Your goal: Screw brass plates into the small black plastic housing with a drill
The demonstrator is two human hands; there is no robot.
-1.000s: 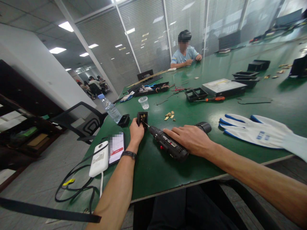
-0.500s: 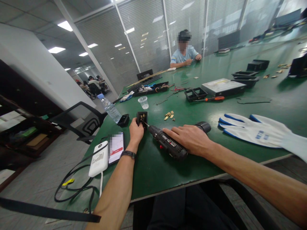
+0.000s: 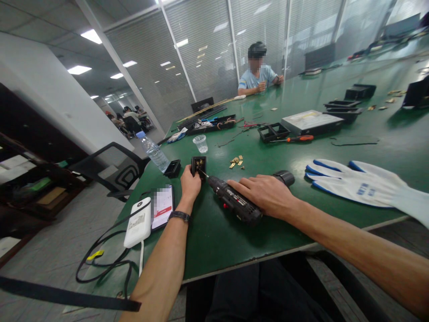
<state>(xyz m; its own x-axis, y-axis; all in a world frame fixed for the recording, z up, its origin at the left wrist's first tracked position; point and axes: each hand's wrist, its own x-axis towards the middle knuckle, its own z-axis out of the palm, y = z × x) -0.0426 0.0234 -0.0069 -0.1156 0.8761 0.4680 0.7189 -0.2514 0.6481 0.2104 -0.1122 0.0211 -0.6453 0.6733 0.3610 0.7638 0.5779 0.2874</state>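
My left hand [image 3: 191, 184] is closed on a small black box [image 3: 203, 162] with brass-coloured pieces inside. Wrapped round a black cordless drill [image 3: 236, 200] is my right hand [image 3: 268, 192], the drill lying on its side. The drill's thin bit [image 3: 203, 173] points into the open face of the box; whether its tip touches a screw is too small to tell. Several small brass pieces [image 3: 237, 162] lie on the green table [image 3: 214, 250] beyond the drill. Left of my left hand sits another black box [image 3: 173, 168].
A water bottle [image 3: 153, 151], plastic cup [image 3: 200, 144], phone [image 3: 163, 208] and white power bank [image 3: 138, 223] with cables are at left. At right lie a white glove [image 3: 358, 183], an orange-handled screwdriver [image 3: 301, 139] and a metal-topped drive [image 3: 311, 121]. Across the table sits a person [image 3: 256, 76].
My hands, the drill and the black box stay practically in place. Across the table, the other person's hands have shifted slightly, one of them a little higher.
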